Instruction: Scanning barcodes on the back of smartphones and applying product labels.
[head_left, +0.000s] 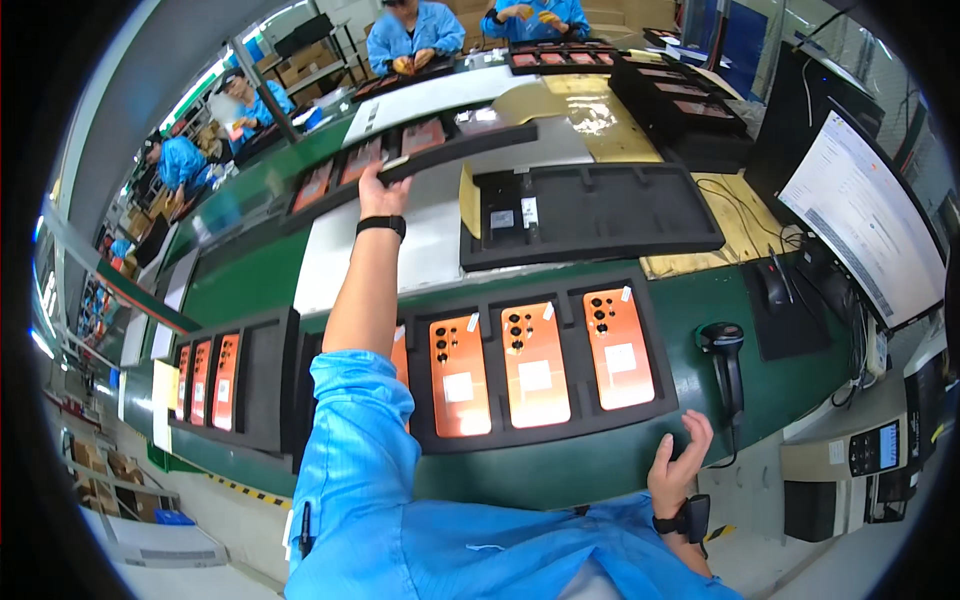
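Observation:
My left arm reaches far forward, and my left hand (382,190) is closed on the near edge of a black tray (462,151). Orange phones lie in that tray, which looks tilted. Close to my body, another black tray (659,372) holds several orange phones (536,372), camera side up with white labels; my left sleeve covers part of it. My right hand (682,452) is held above the table's front edge, fingers apart and holding nothing. It is nearest to a black handheld barcode scanner (728,375).
A third tray (262,385) with orange phones stands at left. Beyond the near tray lies a mostly bare black tray (620,205). Stacked trays (690,125) stand at the far right, a monitor (868,215) and mouse (772,285) at right. Co-workers (415,35) sit across the table.

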